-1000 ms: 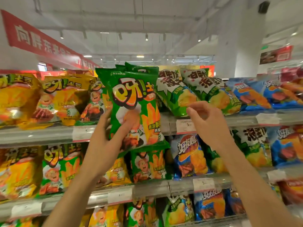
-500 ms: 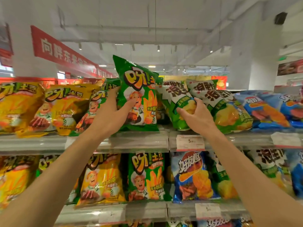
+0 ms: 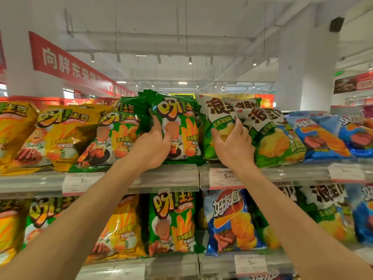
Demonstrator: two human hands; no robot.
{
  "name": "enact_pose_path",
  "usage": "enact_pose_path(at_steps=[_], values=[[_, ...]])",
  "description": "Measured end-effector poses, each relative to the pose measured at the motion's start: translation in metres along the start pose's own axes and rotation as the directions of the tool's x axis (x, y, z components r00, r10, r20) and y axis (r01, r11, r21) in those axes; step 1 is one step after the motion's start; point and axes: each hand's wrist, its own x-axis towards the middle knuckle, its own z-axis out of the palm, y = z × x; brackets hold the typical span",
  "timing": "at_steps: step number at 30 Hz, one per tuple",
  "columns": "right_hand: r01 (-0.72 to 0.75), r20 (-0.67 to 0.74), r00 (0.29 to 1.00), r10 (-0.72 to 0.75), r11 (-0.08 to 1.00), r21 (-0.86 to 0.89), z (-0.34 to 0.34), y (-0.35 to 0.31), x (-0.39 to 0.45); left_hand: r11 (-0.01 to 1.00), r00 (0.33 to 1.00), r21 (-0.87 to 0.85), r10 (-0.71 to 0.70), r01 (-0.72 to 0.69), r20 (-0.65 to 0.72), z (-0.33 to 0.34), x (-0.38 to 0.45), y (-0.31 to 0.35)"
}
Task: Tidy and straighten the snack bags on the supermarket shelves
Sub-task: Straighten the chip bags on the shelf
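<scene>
The green snack bag [image 3: 177, 126] stands upright on the top shelf [image 3: 165, 176] at the centre of the frame, printed with a large "呀!土豆" and a picture of fries. The left hand [image 3: 153, 146] grips its lower left edge, thumb across the front and fingers curled behind. Just to its right, a green and white bag [image 3: 218, 122] carries the bold characters "浪味" and, lower, "玉米浓汤". The right hand [image 3: 234, 146] pinches its front, the fingers bent into the crinkled foil; whether the thumb is behind the bag is hard to tell.

Half a second ago the green bag was lifted and tilted above its row; now it sits down among the others, and both hands have stayed on their bags.

Left of centre, more "呀!土豆" bags in green [image 3: 113, 138] and yellow [image 3: 66, 134] lean along the same shelf. At the right edge lie blue bags [image 3: 323, 136]. A price tag [image 3: 226, 176] under the right hand reads "5.90". On the lower shelf [image 3: 173, 265] a blue bag [image 3: 232, 221] reads "好友趣". In the upper left hangs a red banner [image 3: 66, 61] with white characters beginning "向胖东来".
</scene>
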Motion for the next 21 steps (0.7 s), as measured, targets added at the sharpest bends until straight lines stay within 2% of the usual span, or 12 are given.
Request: enact_pose_path(at_steps=[3, 7, 10, 12, 14, 16, 19, 21], values=[[0.053, -0.007, 0.999, -0.053, 0.998, -0.035, -0.002, -0.001, -0.003, 0.990, 0.995, 0.114, 0.084, -0.077, -0.060, -0.011, -0.006, -0.007], [0.249, -0.146, 0.956, -0.256, 0.966, -0.067, -0.007, -0.015, -0.006, 0.962, 0.913, 0.207, 0.239, -0.177, -0.330, -0.030, -0.023, -0.024], [0.442, -0.100, 0.890, -0.446, 0.895, -0.057, -0.003, -0.040, -0.011, 0.958, 0.889, 0.273, 0.197, -0.085, -0.414, -0.046, -0.023, -0.049], [0.500, 0.000, 0.866, -0.500, 0.866, 0.000, 0.010, -0.061, -0.017, 0.965, 0.924, 0.260, 0.082, 0.020, -0.374, -0.053, -0.020, -0.065], [0.431, 0.109, 0.891, -0.441, 0.896, 0.103, 0.026, -0.079, -0.023, 0.977, 0.957, 0.187, -0.044, 0.101, -0.287, -0.056, -0.020, -0.077], [0.324, 0.177, 0.919, -0.352, 0.931, 0.167, 0.039, -0.090, -0.027, 0.983, 0.968, 0.131, -0.093, 0.126, -0.231, -0.052, -0.021, -0.085], [0.292, 0.114, 0.941, -0.317, 0.937, 0.193, 0.047, -0.096, -0.027, 0.989, 0.964, 0.095, -0.089, 0.116, -0.252, -0.045, -0.022, -0.090], [0.291, 0.064, 0.946, -0.318, 0.918, 0.268, 0.047, -0.097, -0.024, 0.990, 0.953, 0.066, -0.099, 0.123, -0.286, -0.042, -0.022, -0.091]])
